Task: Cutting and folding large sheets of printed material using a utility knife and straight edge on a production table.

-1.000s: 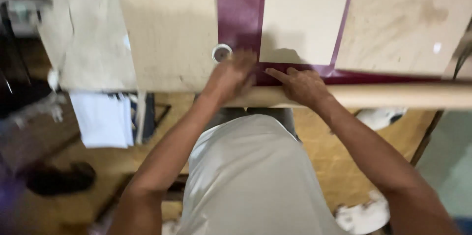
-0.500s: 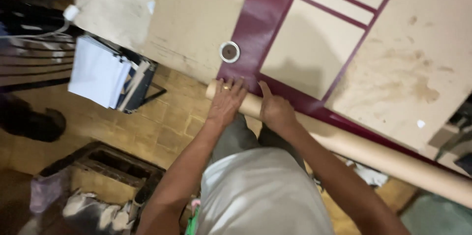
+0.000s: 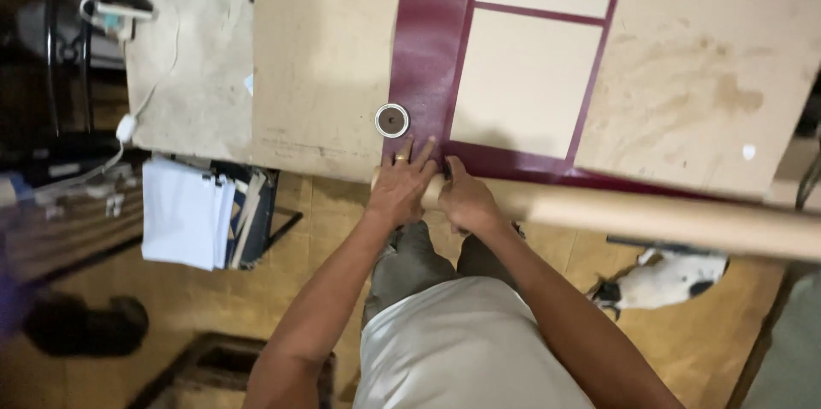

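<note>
Looks like a small craft workshop to me: big worn, stained worktable (image 3: 710,92) filling the top of the frame, maroon sheet material (image 3: 428,41) with cut panels, a tape roll (image 3: 392,121), paper stacks (image 3: 184,212) lower left.
</note>
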